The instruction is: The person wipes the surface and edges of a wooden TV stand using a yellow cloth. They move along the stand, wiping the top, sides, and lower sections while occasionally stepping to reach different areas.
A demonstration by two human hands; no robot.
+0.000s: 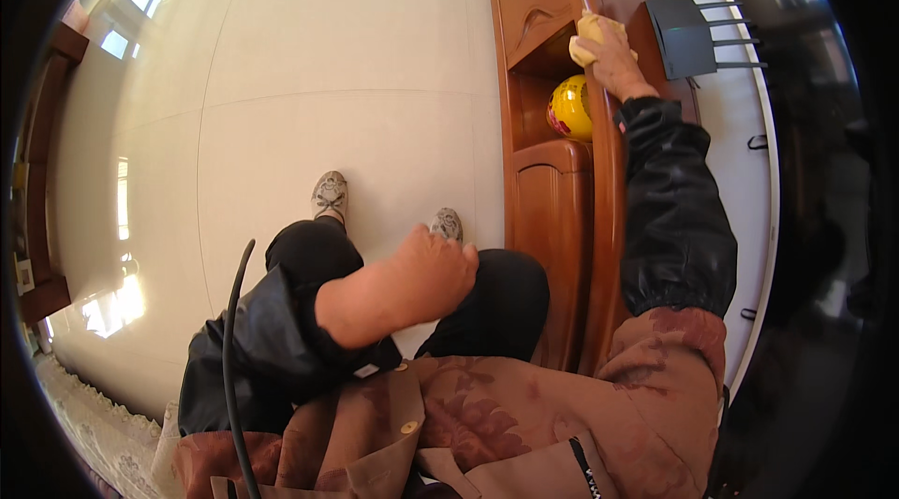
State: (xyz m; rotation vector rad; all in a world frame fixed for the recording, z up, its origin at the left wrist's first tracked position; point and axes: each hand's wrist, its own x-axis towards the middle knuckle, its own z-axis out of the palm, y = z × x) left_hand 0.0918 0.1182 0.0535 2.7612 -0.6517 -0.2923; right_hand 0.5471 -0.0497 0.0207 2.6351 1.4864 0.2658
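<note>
My right hand [615, 64] grips a crumpled yellow cloth [597, 32]. It presses the cloth on the rounded front edge of a reddish-brown wooden cabinet [607, 148]. My left hand [414, 281] is curled into a loose fist above my knees, with its back turned up and nothing visible in it. Just below the cloth, a shiny yellow rounded object with a floral pattern [570, 109] sits in the cabinet's open compartment. Beyond my right hand, a black router [681, 37] with several antennas is by the wall side of the cabinet top.
A large dark television-like screen [815, 218] with a pale frame stands along the right. Cabinet doors [548, 218] lie beside my right knee. Glossy pale floor tiles [337, 64] spread out at left. Dark wooden furniture [42, 183] and a lace-edged cover [105, 422] are at far left.
</note>
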